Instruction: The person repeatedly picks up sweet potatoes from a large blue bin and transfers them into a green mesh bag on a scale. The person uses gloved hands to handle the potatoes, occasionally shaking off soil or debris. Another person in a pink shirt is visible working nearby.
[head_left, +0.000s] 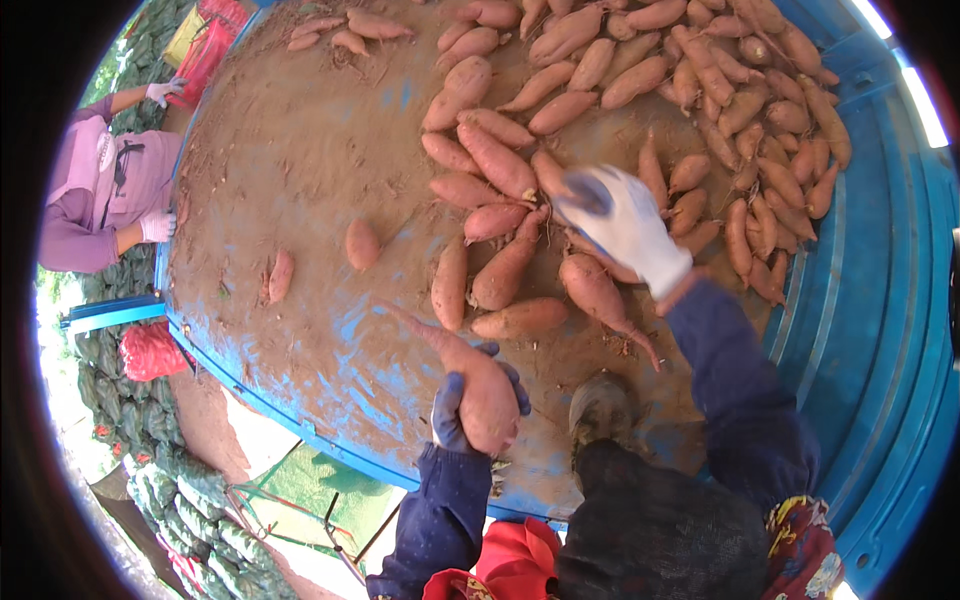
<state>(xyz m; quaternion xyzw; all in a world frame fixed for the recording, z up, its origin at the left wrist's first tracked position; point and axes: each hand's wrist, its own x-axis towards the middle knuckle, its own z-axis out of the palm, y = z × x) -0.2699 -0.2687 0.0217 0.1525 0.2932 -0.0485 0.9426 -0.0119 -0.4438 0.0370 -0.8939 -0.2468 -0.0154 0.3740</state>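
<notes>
My left hand (480, 401), in a blue-palmed work glove, is closed around a large sweet potato (484, 390) with a long tapering root that points up and left. Over the loose sweet potatoes, my right hand (615, 217), in a white and blue glove, is slightly blurred. Its fingers are at the end of another sweet potato (550, 174); whether they grip it cannot be told. Just left of that hand lies a cluster of sweet potatoes (499, 161), and below it rests one with a thin tail (596, 292). A big heap (720, 82) spreads across the upper right.
The soil-covered blue metal truck bed (285, 187) has a ribbed side wall (862, 315) at right. My shoe (600, 405) stands on it. Beyond the left edge are a co-worker (112, 180), a red basket (206, 64), a filled red mesh sack (152, 351) and a green-lined frame (322, 487).
</notes>
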